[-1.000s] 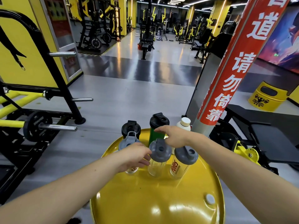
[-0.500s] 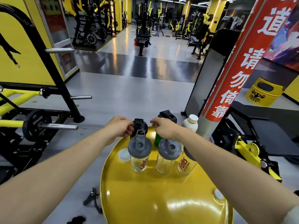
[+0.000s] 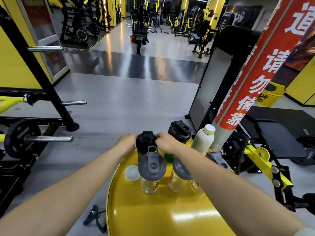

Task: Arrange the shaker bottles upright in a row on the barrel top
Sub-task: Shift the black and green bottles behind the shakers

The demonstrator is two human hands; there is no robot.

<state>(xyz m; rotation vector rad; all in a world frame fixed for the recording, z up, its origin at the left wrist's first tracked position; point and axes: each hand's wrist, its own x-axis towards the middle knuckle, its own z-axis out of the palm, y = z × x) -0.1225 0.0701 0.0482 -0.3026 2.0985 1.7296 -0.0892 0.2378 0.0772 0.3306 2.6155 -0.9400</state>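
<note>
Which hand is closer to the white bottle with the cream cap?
Right. The right hand is at the black-lidded bottle, between it and the white bottle; the left hand is on that bottle's far side.

Barrel top (image 3: 153,215): yellow, glossy.
Black-lidded shaker (image 3: 146,142): upright at far edge, gripped at the lid between left hand (image 3: 127,145) and right hand (image 3: 167,144).
Grey-lidded clear shakers (image 3: 151,169): upright in front.
White bottle (image 3: 203,139): upright, right.
</note>
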